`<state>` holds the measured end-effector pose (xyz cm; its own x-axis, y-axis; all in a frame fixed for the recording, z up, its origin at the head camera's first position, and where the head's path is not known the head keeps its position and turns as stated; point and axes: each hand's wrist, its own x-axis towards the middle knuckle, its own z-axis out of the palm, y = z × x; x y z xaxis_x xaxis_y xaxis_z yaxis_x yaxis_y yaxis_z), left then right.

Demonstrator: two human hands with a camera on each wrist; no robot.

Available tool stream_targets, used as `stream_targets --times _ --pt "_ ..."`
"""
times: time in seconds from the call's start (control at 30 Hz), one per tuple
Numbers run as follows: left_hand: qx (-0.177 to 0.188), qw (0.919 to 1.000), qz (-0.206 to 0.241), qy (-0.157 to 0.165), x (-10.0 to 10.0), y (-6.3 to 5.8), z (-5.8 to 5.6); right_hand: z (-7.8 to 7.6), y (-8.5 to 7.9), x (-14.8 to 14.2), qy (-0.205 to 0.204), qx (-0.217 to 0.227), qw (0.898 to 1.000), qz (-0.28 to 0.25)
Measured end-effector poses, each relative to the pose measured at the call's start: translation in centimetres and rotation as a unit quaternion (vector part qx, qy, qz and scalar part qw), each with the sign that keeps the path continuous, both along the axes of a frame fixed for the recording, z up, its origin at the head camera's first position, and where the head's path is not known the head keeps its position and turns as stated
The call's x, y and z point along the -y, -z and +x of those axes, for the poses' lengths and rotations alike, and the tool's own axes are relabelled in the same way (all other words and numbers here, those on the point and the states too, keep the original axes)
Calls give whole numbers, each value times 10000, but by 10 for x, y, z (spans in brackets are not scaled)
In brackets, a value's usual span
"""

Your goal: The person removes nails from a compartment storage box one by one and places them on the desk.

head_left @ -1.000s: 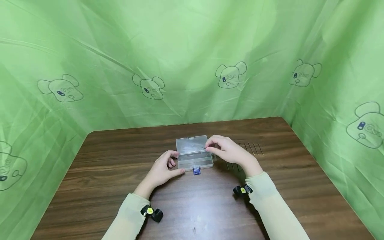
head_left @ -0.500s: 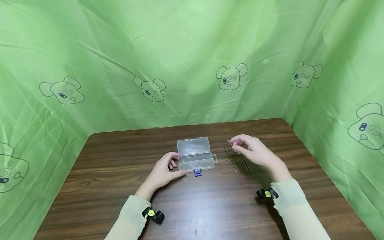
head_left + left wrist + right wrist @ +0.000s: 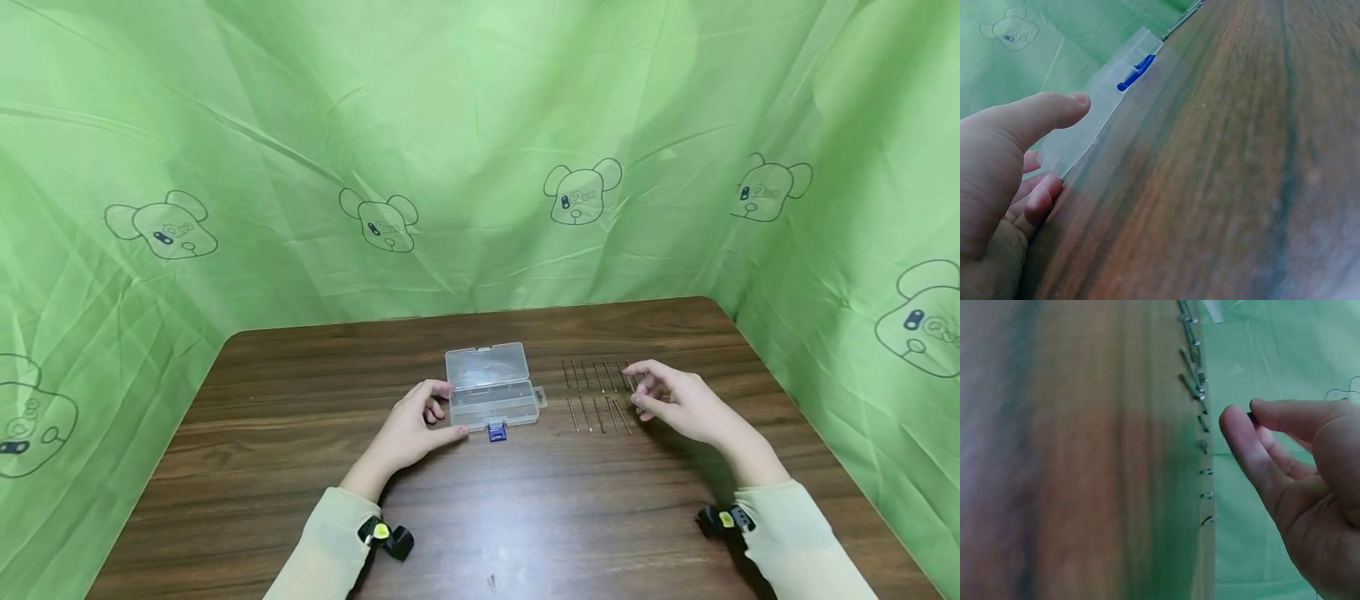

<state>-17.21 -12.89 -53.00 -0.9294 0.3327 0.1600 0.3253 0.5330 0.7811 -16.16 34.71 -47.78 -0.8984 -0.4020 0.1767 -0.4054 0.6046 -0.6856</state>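
Observation:
A clear plastic box [image 3: 492,403] stands open on the table in the head view, its lid [image 3: 487,367] tilted back and its blue latch [image 3: 497,432] at the front. My left hand [image 3: 412,425] holds its left side, thumb by the front corner and fingers by the rear corner. To the right of the box lie two rows of thin nail-like metal rods [image 3: 588,414]. Over the right end of the far row, my right hand [image 3: 675,402] has thumb and index finger together. In the right wrist view these fingertips pinch a small dark end of a rod [image 3: 1250,416], mostly hidden.
A brown wooden table [image 3: 480,517] carries everything. Green cloth [image 3: 465,150] with bear outlines hangs behind and at both sides. A hang tab [image 3: 540,397] juts from the box's right side toward the rods.
My right hand has moved from above the box rightward, carrying a thin rod past the far row to its right end. My left hand has stayed at the box.

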Motion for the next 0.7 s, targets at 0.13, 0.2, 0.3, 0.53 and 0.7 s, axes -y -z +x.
stream_targets --times 0.13,0.2,0.3,0.53,0.7 --pt "9 10000 -19 -6 1 0 -1 4 1 -5 244 353 9989 200" --pt "36 10000 -43 -13 1 -1 -1 4 0 -5 283 479 9979 342" --pt "42 10000 -70 -20 1 -2 -1 4 1 -4 284 571 9960 621" --pt "2 10000 -80 1 0 -1 -2 4 2 0 454 595 9928 931" --pt "13 9999 -114 -4 -1 1 -2 3 4 3 596 604 9916 973"
